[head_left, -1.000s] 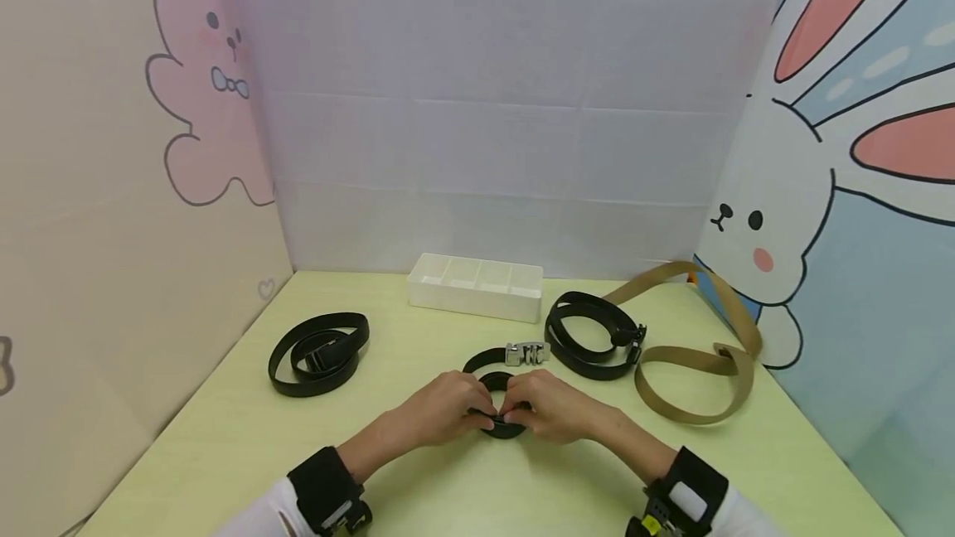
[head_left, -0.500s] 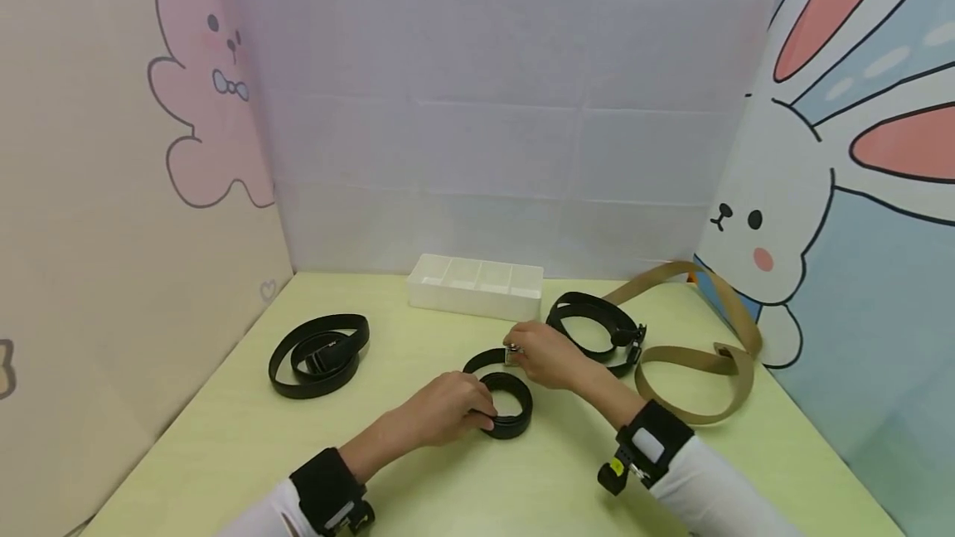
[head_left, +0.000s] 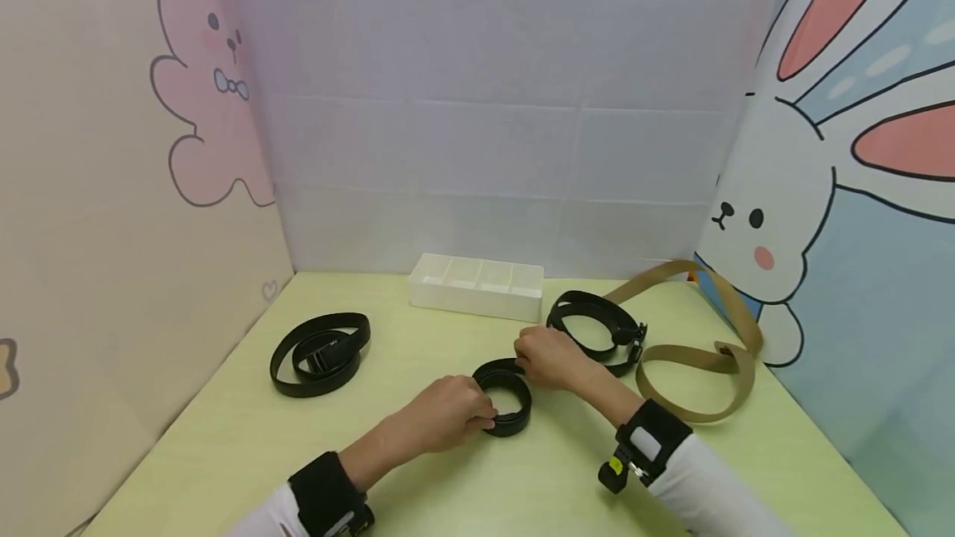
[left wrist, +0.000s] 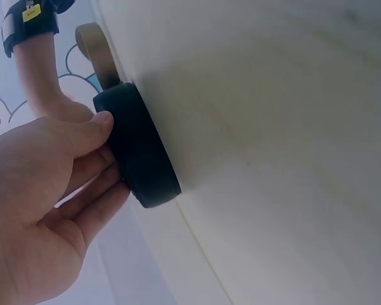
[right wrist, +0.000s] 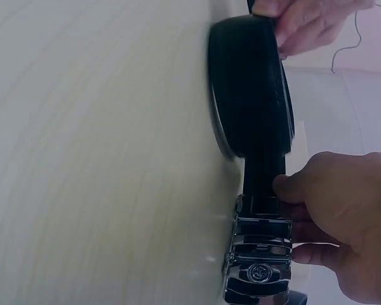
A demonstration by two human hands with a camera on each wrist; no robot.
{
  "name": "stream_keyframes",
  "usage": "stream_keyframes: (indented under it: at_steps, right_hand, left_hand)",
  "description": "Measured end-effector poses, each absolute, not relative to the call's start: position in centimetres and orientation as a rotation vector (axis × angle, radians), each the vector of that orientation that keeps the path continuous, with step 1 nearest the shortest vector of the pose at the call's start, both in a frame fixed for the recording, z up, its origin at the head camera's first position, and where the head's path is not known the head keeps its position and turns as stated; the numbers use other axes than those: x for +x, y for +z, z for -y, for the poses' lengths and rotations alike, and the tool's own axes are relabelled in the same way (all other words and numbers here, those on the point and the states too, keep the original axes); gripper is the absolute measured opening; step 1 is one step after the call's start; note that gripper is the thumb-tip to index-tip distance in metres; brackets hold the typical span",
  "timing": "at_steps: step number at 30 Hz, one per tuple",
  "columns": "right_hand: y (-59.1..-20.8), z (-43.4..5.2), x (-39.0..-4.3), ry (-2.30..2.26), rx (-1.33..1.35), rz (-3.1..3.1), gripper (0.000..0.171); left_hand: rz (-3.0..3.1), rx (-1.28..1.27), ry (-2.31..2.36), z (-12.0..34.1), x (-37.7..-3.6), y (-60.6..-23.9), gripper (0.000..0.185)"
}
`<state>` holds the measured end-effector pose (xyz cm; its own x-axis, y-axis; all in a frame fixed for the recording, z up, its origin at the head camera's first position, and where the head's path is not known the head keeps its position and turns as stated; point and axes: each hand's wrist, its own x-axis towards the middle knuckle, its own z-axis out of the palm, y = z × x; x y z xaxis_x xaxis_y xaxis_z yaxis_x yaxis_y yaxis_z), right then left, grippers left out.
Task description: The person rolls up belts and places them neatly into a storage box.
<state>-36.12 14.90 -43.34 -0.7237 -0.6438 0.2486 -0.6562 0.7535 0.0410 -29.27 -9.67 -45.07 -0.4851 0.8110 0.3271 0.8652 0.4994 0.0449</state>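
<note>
From above, low in the frame's middle, the left hand (head_left: 448, 414) pinches the rolled black belt (head_left: 506, 394) on the table (head_left: 224, 437) while the right hand (head_left: 548, 355) grips its buckle end. The left wrist view shows fingers (left wrist: 82, 136) clamped on the coil (left wrist: 136, 149); the right wrist view shows the silver buckle (right wrist: 257, 254) held, so I'd judge the last wrap needs snugging.

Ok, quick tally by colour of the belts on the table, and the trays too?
Black belts: 3, the rolled belt gripped by the left hand and right hand, the left coil and the right coil.
Tan belts: 1.
White divided trays: 1.
Total: 5.
</note>
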Motion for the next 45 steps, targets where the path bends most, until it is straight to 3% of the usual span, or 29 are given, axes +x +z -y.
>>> stream_keyframes:
  at_steps: [15, 26, 36, 42, 45]
  right_hand:
    - [-42.6, -18.8, -34.9, 0.278, 1.028, 2.786, 0.025]
    - [-42.1, -18.9, -31.5, 0.451, 1.197, 2.772, 0.028]
    - [-42.4, -17.4, -29.4, 0.689, 0.906, 2.852, 0.038]
    - [-42.2, -16.7, -28.4, 0.796, 0.779, 2.909, 0.013]
    - [-42.3, -16.5, -28.7, 0.826, 0.752, 2.942, 0.021]
  left_hand:
    - [2.480, -1.441, -0.136, 9.4, -29.0, -45.3, 0.010]
    - [2.469, -1.427, -0.216, 9.4, -29.1, -45.4, 0.008]
    - [2.486, -1.418, -0.258, 9.4, -29.5, -45.5, 0.013]
    - [2.485, -1.451, -0.353, 9.6, -29.8, -45.6, 0.007]
    - [2.511, -1.458, -0.364, 9.6, -29.8, -45.6, 0.006]
